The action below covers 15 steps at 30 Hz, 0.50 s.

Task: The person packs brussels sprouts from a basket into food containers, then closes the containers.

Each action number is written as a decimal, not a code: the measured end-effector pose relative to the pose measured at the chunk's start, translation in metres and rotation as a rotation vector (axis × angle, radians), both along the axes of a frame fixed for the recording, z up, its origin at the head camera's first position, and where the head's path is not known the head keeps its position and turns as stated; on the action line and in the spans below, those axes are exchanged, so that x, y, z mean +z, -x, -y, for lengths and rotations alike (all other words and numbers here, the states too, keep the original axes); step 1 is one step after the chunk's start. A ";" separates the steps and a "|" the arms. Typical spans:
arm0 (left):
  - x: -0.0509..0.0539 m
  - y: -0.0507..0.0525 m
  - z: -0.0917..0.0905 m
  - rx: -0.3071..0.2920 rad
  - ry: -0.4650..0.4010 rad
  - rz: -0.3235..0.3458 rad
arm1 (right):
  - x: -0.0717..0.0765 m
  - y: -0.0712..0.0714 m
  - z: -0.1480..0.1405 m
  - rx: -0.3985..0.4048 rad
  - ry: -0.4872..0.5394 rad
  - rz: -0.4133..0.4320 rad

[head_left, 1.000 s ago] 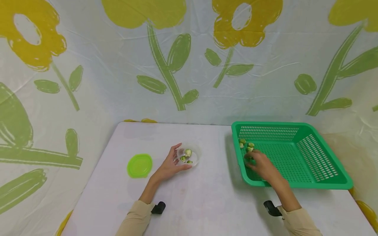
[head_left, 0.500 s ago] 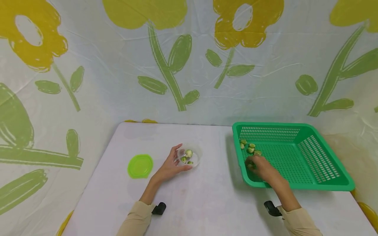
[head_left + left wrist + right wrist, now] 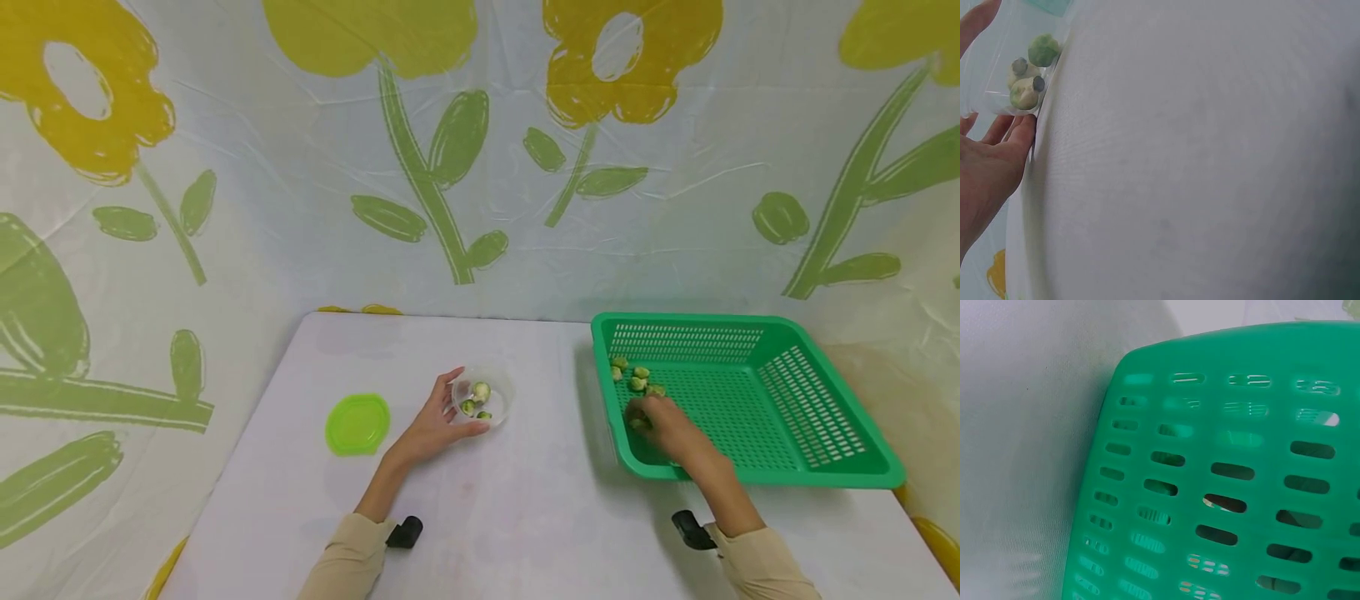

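In the head view, my left hand point(image 3: 433, 429) holds a clear round container point(image 3: 501, 392) from its left side, thumb in front and fingers behind. Inside it lie three Brussels sprouts point(image 3: 481, 392); the left wrist view also shows sprouts point(image 3: 1044, 50) through the clear wall, with the left hand point(image 3: 991, 169) against it. My right hand point(image 3: 671, 429) reaches into the left part of a green basket point(image 3: 843, 479), fingers curled down around a sprout partly hidden beneath them. Several sprouts point(image 3: 638, 383) lie just beyond. The basket wall point(image 3: 1254, 450) hides this hand in the right wrist view.
A lime-green lid point(image 3: 357, 425) lies flat on the white table point(image 3: 480, 517), left of the container. Behind the table hangs a flower-printed cloth point(image 3: 322, 167). The basket stands at the table's right side, near the back.
My right hand has shifted slightly within the basket, its fingers drawing together, and a sprout beside them shows more fully. My left hand keeps its hold on the container.
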<state>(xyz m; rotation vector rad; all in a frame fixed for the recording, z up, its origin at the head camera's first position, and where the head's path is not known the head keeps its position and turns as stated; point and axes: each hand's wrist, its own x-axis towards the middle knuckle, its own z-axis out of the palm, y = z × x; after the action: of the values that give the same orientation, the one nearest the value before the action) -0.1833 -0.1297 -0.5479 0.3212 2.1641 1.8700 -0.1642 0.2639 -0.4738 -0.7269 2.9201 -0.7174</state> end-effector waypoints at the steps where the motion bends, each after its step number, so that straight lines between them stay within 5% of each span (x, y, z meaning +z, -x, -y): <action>1: 0.000 0.000 0.000 -0.001 0.000 0.000 | 0.000 0.000 0.000 -0.001 0.000 -0.006; 15: 0.000 0.000 -0.001 -0.003 -0.020 -0.006 | 0.016 -0.006 0.003 -0.058 0.053 -0.098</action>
<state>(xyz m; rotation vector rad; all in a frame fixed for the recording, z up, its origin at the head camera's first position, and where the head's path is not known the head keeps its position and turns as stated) -0.1832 -0.1288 -0.5477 0.3338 2.1485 1.8932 -0.1580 0.2609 -0.4574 -0.7050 3.0330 -0.7887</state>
